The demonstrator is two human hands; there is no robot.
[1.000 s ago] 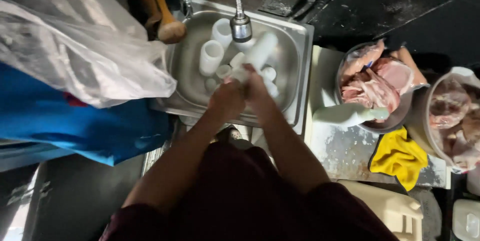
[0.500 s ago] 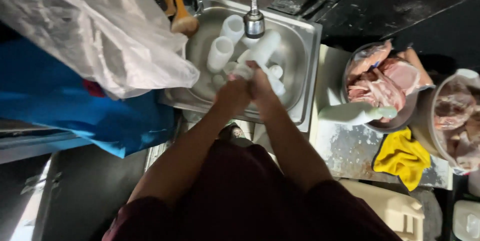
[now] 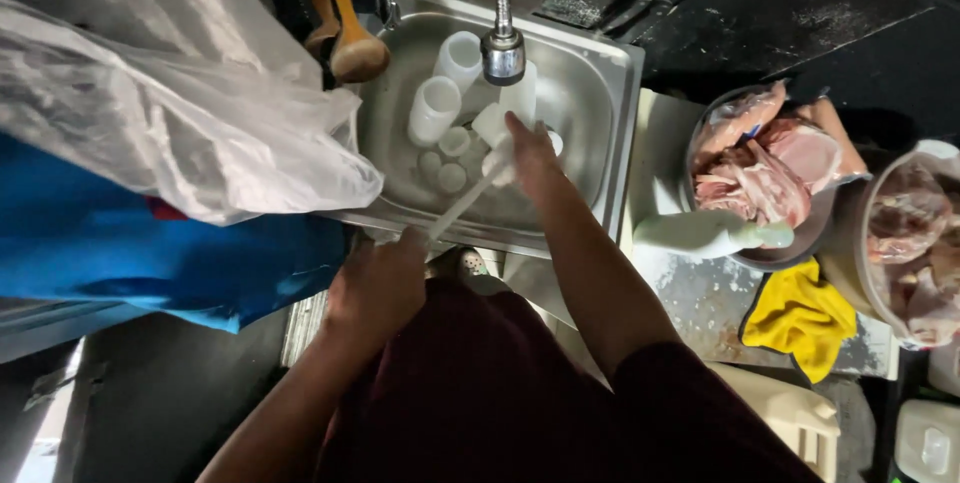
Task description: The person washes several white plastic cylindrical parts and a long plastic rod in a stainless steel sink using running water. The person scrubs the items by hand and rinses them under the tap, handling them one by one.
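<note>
1. A clear plastic bag [image 3: 170,113] bulges over the left side, lying on blue cloth [image 3: 150,253] and overlapping the left rim of the sink.
2. The steel sink [image 3: 590,93] sits in the middle, with a flexible tap [image 3: 503,51] hanging over its basin.
3. To the right, well apart from my hands, two bowls of raw meat stand side by side: one glass bowl [image 3: 765,158] near the sink, another [image 3: 915,243] at the picture's edge.
4. A yellow cloth [image 3: 800,315] lies crumpled in front of those bowls, and a white bottle [image 3: 705,233] lies on its side just beside the nearer bowl.
5. Two wooden handles [image 3: 345,28] lean over the sink's back left corner.
6. Several white plastic tubes and caps [image 3: 440,113] lie in the basin under the tap.
7. My right hand [image 3: 530,153] reaches into the basin, fingers closed around a white plastic piece [image 3: 495,133] just below the tap head.
8. My left hand [image 3: 380,283] is at the sink's front edge, clamped on the near end of a thin white rod [image 3: 465,205].
9. That rod slants up from my left fist to the piece in my right hand; whether it enters the piece I cannot tell.
</note>
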